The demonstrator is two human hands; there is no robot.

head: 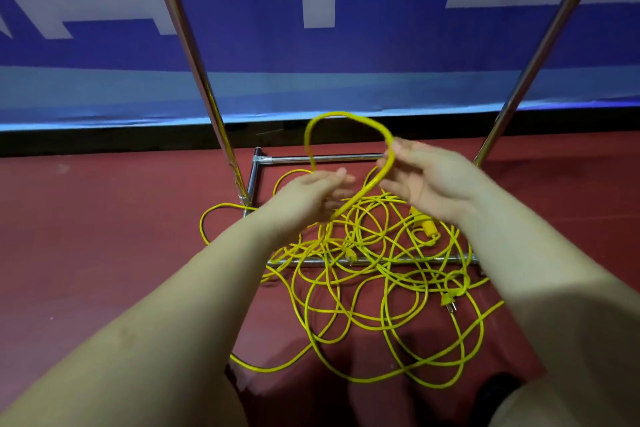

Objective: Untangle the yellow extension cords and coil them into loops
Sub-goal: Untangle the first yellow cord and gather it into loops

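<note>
Hands [429,180] under raised cord loop [346,118]

No readable text, label, brand or number anywhere. Only large white block shapes on the blue banner [242,45], well beyond the fingertips, cropped at the top edge and too partial to read as letters or characters. Nothing printed visible on the cords [363,253] beneath the fingers, nor on the plug [450,302] lying nearer than the right fingers; too small to tell.
</note>
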